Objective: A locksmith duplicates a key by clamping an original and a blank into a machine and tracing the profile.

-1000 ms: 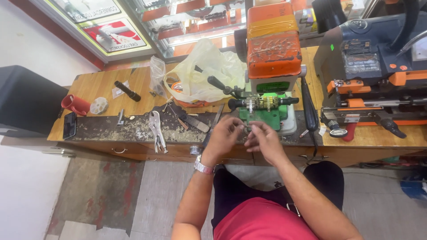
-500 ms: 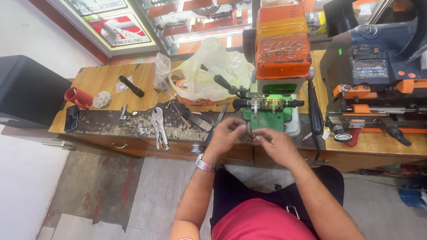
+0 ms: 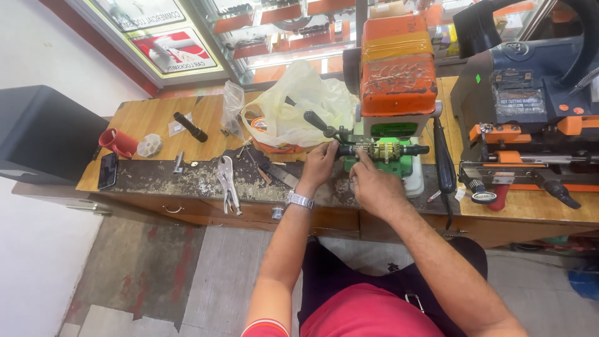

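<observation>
A small green key-cutting machine (image 3: pixel 399 163) with an orange cover (image 3: pixel 398 75) stands on the wooden workbench (image 3: pixel 206 134) in front of me. My left hand (image 3: pixel 319 163) grips the left end of its carriage bar (image 3: pixel 382 150), just below the black lever (image 3: pixel 319 123). My right hand (image 3: pixel 372 186) rests against the front of the carriage, with the index finger stretched up to the clamp. I cannot tell what lies under the fingers. A silver watch sits on my left wrist.
Locking pliers (image 3: pixel 228 182), metal filings and small tools lie on the bench's left part. Further left are a red cup (image 3: pixel 118 142), a phone (image 3: pixel 107 171) and a black handle (image 3: pixel 190 126). A plastic bag (image 3: pixel 298 106) sits behind. A larger blue and orange machine (image 3: pixel 530 118) stands at the right.
Both hands have moved forward from the bench's front edge onto the machine's carriage. The left hand has taken hold of the bar's left end.
</observation>
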